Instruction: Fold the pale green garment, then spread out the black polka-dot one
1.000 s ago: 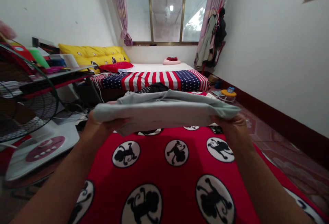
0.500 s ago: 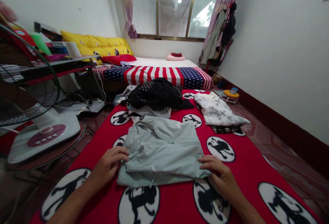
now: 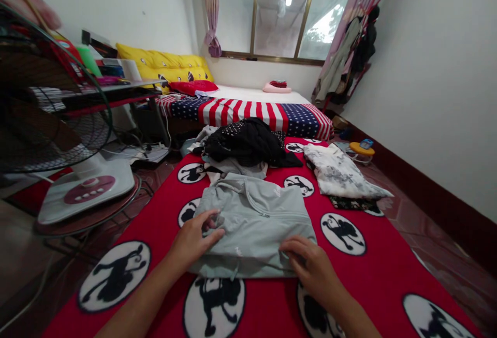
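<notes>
A folded pale green zip-up top [image 3: 256,219] lies flat on a red blanket [image 3: 163,224] printed with black monkey circles. My left hand [image 3: 194,239] rests on the garment's left part, fingers pinching a fold of its fabric. On the garment's near right edge lies my right hand [image 3: 310,265], fingers spread and pressing down. Just behind the green top is a heap of black and grey clothes [image 3: 244,144].
A folded white patterned garment [image 3: 341,175] lies on the blanket to the right. A standing fan [image 3: 58,120] and its base are at the left. A bed with a stars-and-stripes cover [image 3: 256,113] stands behind, under the window. Cables lie at the left.
The green top, held up in both hands a second ago, now lies on the blanket. Both hands have moved inward over it, the left now pinching the fabric.
</notes>
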`<state>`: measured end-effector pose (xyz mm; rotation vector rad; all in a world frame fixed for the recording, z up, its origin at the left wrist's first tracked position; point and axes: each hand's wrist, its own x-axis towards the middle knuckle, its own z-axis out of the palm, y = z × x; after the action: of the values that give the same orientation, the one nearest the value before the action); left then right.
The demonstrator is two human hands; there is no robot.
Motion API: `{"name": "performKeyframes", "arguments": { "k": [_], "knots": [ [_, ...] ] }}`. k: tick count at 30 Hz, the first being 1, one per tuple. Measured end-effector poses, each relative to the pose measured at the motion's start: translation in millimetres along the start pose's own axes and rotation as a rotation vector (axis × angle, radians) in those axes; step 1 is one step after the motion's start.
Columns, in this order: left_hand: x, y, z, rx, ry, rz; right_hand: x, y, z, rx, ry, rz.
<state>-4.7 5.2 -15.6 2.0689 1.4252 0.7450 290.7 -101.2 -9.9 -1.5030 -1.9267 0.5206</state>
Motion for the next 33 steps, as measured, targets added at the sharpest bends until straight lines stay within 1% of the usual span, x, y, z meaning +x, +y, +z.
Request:
{"name": "performKeyframes", "arguments": {
  "k": [3, 6, 9, 10, 13, 16, 17, 19, 22, 24, 25, 27, 29, 31, 33],
  "knots": [
    [3, -5, -6, 0.06, -0.101, 0.003, 14, -4, 9, 0.059, 0.029, -0.038],
    [2, -3, -11, 0.112, -0.147, 0.098, 31, -13, 24, 0.111, 0.063, -0.083],
    [-2, 2, -13, 0.109, -0.157, 0.193, 50, -28, 39, 0.134, 0.07, -0.072],
    [-3, 3, -14, 0.12, -0.155, 0.194, 57, -34, 43, 0.125, 0.057, -0.055],
    [-8, 6, -21, 0.148, -0.13, 0.126, 75, -50, 50, 0.03, -0.024, 0.019],
    [-11, 5, -31, 0.088, -0.101, 0.116, 86, -59, 51, -0.055, -0.084, 0.08],
    [-13, 5, -34, 0.062, -0.09, 0.123, 87, -59, 51, -0.049, -0.075, 0.087],
    [-16, 3, -39, 0.037, -0.084, 0.123, 86, -57, 54, 0.019, -0.002, 0.06],
    [-21, 1, -41, 0.081, -0.134, 0.073, 77, -50, 62, 0.138, 0.171, -0.08],
    [-24, 0, -38, 0.108, -0.166, 0.031, 68, -46, 70, 0.12, 0.219, -0.196],
    [-24, -1, -36, 0.112, -0.179, 0.023, 65, -45, 73, 0.077, 0.203, -0.242],
    [-24, -4, -31, 0.131, -0.192, 0.01, 59, -44, 80, -0.034, 0.124, -0.285],
    [-23, -7, -28, 0.192, -0.195, -0.038, 56, -44, 85, -0.113, 0.051, -0.279],
    [-20, -8, -28, 0.273, -0.189, -0.102, 54, -44, 88, -0.146, 0.027, -0.261],
    [-15, -6, -31, 0.311, -0.184, -0.124, 53, -44, 90, -0.158, 0.013, -0.257]
  ]
}}
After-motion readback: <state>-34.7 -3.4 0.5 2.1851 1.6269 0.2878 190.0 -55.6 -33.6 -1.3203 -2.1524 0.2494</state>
